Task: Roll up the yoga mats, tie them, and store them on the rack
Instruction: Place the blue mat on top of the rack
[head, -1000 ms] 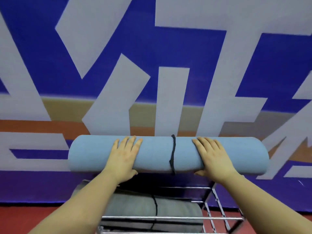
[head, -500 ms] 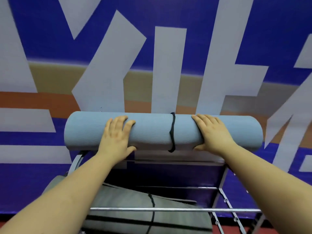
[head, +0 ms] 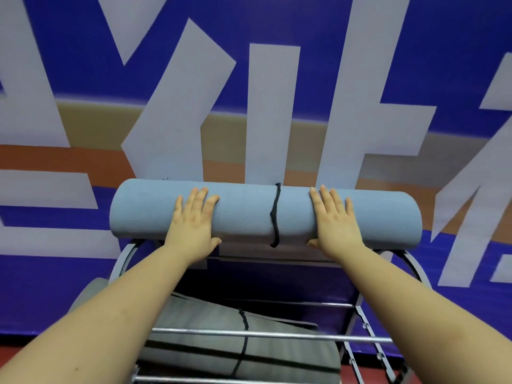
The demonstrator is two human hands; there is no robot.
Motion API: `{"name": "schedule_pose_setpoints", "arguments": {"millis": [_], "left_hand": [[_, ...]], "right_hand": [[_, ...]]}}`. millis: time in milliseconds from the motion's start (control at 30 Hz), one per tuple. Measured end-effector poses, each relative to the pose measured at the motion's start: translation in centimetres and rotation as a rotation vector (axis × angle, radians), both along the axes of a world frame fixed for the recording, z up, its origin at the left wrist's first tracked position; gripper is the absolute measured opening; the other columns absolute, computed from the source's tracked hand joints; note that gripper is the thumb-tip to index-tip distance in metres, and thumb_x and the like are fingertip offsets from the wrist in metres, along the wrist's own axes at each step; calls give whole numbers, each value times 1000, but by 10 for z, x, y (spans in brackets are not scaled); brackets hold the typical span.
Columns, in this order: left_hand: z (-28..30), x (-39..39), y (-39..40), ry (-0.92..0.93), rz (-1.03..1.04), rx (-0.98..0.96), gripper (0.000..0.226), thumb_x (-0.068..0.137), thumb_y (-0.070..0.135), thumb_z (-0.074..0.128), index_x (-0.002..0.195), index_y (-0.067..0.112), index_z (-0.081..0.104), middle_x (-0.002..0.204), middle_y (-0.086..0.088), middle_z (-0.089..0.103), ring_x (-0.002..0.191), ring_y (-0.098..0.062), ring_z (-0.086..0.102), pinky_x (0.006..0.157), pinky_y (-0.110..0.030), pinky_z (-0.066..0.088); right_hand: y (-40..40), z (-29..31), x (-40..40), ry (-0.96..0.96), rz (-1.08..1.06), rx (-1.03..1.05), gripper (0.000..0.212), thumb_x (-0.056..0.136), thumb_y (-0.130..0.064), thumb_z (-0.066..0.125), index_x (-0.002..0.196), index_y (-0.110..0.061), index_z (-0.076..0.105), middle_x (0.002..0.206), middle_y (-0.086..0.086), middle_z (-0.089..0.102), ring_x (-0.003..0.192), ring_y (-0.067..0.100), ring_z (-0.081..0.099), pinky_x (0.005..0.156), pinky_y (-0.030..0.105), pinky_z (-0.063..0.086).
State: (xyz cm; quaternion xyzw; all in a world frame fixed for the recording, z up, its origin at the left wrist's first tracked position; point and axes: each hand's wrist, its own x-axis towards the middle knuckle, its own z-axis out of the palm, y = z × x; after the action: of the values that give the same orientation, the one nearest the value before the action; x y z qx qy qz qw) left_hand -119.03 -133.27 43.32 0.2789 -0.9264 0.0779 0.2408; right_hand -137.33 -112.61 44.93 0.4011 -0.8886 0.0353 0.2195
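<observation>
A rolled blue yoga mat, tied round its middle with a black cord, lies across the top of a metal rack. The left hand and right hand rest flat on it, fingers straight, either side of the cord. A rolled grey mat sits on a lower shelf, against a blue wall banner.

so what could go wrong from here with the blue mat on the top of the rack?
1. The blue mat sits on the top of the rack, and both its ends overhang the curved side frames. It may roll off once released.
2. The left hand and right hand lie flat on it, thumbs under the front edge. Letting go unevenly could tip one end.
3. Only one black tie binds it, near the middle, so the ends may loosen.
</observation>
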Motion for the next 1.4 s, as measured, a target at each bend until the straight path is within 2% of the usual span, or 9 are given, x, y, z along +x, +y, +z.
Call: {"name": "schedule_pose_setpoints", "arguments": {"millis": [133,267,400,633,767,867,1033,1133,1400], "left_hand": [[-1,9,4,106,-48,107,87,83,45,65,150,21,14,160,-6,3,147,-24,-3,117,-42,-5],[-22,20,18,262,-117,160,72,84,30,67,146,15,32,157,-13,13,146,-30,7,117,-44,6],[-67,43,51,433,-360,86,37,82,28,57,115,12,61,126,-11,56,118,-27,49,97,-44,42],[-202,95,94,-24,-738,94,10,77,25,59,85,20,56,80,4,58,73,-15,51,64,-29,43],[-221,92,64,-142,-489,127,43,67,28,61,108,15,57,104,-5,65,96,-20,55,88,-30,37],[-224,85,33,-304,-297,123,96,35,23,81,123,8,46,117,-17,64,109,-31,57,101,-37,27],[-218,73,-5,-482,-60,40,135,24,32,90,145,9,34,142,-28,39,126,-45,44,107,-52,14],[-217,66,-16,-517,73,5,120,74,30,73,140,25,-26,153,-17,-22,145,-40,-5,113,-52,-10],[-221,59,-17,-591,128,-53,99,89,22,54,145,23,-27,157,-17,-11,145,-35,-8,113,-55,-9]], "right_hand": [[-5,-44,51,114,466,-301,84,63,-9,79,138,-9,41,139,22,46,124,39,47,102,47,40],[-16,-105,110,-90,672,-442,59,71,-21,70,126,-16,49,125,10,56,116,20,46,92,35,46],[-11,-151,123,-101,680,-494,40,75,-20,66,113,-16,53,102,5,61,94,19,52,75,29,47],[16,-243,129,-184,599,-185,20,74,-29,51,93,-22,51,76,-4,57,67,16,55,49,28,44],[3,-254,114,-408,260,-52,48,68,-36,77,110,-17,64,98,1,66,86,21,64,73,29,55],[-14,-262,105,-535,127,53,78,89,-50,55,149,-11,24,149,10,34,134,28,35,112,35,26],[-36,-273,97,-594,62,121,105,86,-57,55,149,-15,-17,159,3,-17,147,23,-8,118,39,-3],[-48,-271,84,-595,40,236,124,74,-56,70,148,-17,-21,158,4,-20,146,25,-13,118,47,-5],[-56,-286,79,-471,42,181,117,73,-47,76,152,-16,-5,158,9,3,146,30,4,118,49,1]]}}
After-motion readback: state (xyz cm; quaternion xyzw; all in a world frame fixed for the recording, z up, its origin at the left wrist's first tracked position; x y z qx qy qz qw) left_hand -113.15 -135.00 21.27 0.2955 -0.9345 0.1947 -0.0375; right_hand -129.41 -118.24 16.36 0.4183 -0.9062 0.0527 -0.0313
